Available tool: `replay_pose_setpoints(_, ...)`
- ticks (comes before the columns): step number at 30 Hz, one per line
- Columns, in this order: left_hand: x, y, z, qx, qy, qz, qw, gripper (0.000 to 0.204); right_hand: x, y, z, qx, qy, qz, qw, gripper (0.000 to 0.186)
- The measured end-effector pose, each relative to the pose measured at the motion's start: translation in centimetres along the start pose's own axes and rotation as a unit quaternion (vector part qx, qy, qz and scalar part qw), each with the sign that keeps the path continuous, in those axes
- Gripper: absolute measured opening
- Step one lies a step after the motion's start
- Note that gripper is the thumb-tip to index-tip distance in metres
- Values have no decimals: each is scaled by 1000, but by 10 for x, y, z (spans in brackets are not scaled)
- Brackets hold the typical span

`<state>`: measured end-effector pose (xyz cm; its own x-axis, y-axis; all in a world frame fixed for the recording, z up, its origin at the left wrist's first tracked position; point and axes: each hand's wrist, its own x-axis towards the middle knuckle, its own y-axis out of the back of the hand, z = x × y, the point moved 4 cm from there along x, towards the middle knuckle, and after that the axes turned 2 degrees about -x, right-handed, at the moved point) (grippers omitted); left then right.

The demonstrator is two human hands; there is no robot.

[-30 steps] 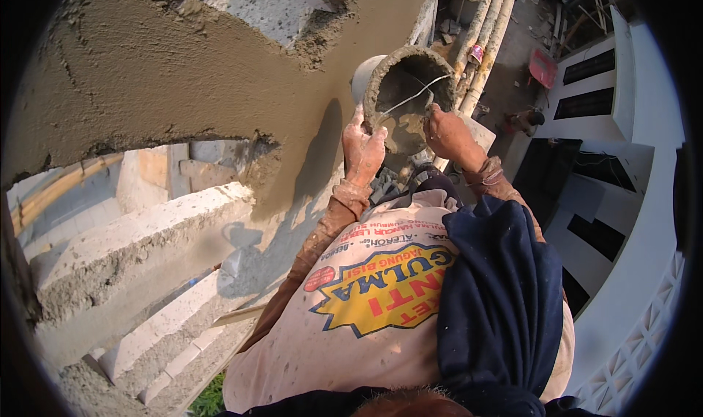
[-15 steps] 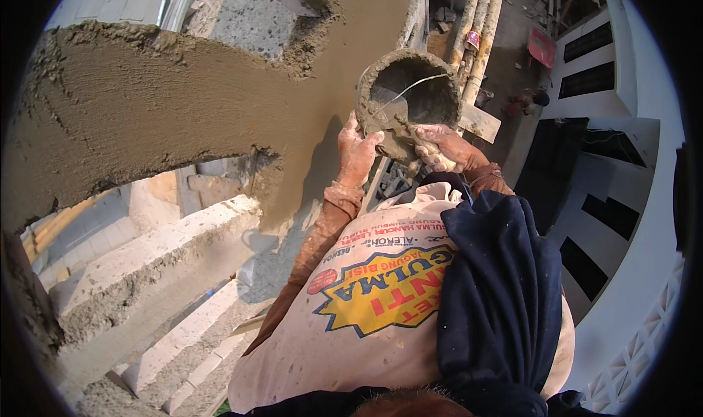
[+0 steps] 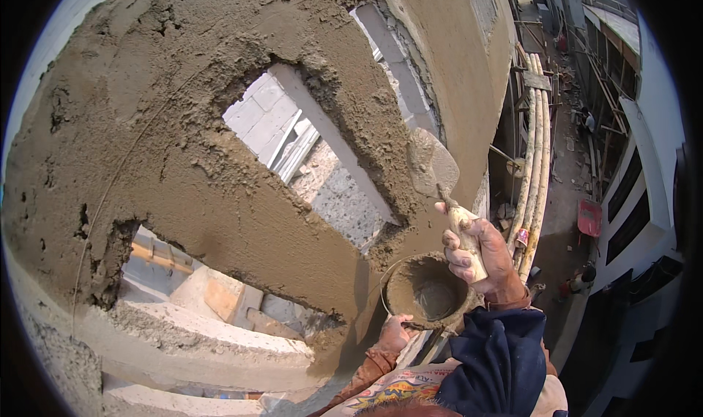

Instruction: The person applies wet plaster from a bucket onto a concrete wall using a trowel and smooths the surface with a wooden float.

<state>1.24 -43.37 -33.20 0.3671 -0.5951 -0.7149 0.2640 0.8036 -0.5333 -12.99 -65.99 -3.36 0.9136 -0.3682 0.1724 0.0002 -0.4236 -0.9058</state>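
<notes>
The right hand [image 3: 480,259] is clenched around the handle of a trowel [image 3: 432,162], its blade pointing away from the person before the mortar-coated wall [image 3: 278,208]; whether blade and wall touch cannot be determined. The left hand [image 3: 395,332] grasps the near rim of a mortar-caked bucket [image 3: 410,278], which is tilted so its interior shows, with a small wet-looking residue at the bottom (its depth cannot be judged). As to progress, the coating appears well advanced: mortar covers the faces around the openings, and the panel [image 3: 469,102] at upper right looks fairly even. Still outstanding, in this inspector's judgement, are the coarse, pitted stretch at upper left and the ragged opening edges. Beyond the bucket, pale poles [image 3: 534,168] run alongside the wall, and a red wheelbarrow [image 3: 589,218] stands farther off. Regarding markings, the shirt [image 3: 410,388] carries coloured print, partly hidden by a dark blue cloth [image 3: 498,351]; a small red-and-white label [image 3: 522,237] on the poles is too small to read.
</notes>
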Motion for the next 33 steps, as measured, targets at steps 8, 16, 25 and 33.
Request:
replay_pose_setpoints(8, -89, -45, 24, 418, -191, -22, 888, 27, 114, -176, -128, -307, 604, 65, 732, 55)
replay_pose_setpoints(16, -63, -19, 24, 558, -440, -41, 703, 34, 216, -195, -69, -547, 400, -55, 733, 61)
replay_pose_setpoints(25, -47, -11, 14, 20, -130, 68, 989, 60, -32, 63, 13, -634, -81, 74, 765, 50)
replay_pose_setpoints(33, -25, -42, -15, 250, -178, 67, 949, 71, -95, 195, 114, -899, -87, 98, 417, 17)
